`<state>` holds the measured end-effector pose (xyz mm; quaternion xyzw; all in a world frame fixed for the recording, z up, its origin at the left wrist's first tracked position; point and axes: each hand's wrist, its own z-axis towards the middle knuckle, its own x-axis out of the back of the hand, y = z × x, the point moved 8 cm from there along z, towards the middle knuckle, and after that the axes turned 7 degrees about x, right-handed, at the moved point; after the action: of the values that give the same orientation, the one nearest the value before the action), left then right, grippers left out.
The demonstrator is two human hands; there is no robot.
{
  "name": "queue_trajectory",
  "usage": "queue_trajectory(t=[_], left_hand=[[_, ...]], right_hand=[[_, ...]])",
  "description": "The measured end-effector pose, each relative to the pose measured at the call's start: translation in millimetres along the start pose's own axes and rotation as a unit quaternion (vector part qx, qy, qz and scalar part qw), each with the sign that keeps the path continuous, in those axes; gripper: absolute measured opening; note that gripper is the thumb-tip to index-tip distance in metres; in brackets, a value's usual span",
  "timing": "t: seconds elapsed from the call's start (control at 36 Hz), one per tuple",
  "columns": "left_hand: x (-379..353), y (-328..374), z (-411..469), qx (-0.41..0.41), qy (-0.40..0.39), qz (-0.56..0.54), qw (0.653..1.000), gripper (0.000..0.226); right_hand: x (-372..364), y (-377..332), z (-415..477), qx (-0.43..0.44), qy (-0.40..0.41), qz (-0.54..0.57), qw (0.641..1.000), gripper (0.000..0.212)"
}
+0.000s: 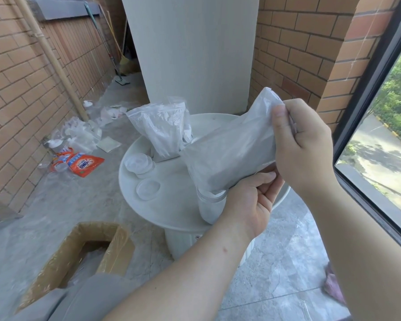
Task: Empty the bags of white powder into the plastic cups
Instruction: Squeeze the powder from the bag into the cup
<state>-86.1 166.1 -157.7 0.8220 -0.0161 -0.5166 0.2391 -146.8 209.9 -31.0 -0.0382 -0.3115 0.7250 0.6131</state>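
Head view: white round table (171, 212), grey floor (287, 274), brick wall (21, 100); left hand (252, 200), right hand (303, 147) grip powder bag (229, 154).

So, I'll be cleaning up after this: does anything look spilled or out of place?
No powder shows spilled on the white table; the tilted bag meets the cup at its mouth. The mess is on the floor by the left brick wall: an orange detergent pouch and crumpled clear bags lie scattered there.
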Motion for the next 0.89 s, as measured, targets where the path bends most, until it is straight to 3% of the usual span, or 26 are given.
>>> queue_trajectory(t=[0.89], left_hand=[[-2, -4, -1, 0.02, -0.015, -0.017, 1.0, 0.036]], right_hand=[[1, -8, 1, 0.037, 0.027, -0.04, 0.998, 0.031]])
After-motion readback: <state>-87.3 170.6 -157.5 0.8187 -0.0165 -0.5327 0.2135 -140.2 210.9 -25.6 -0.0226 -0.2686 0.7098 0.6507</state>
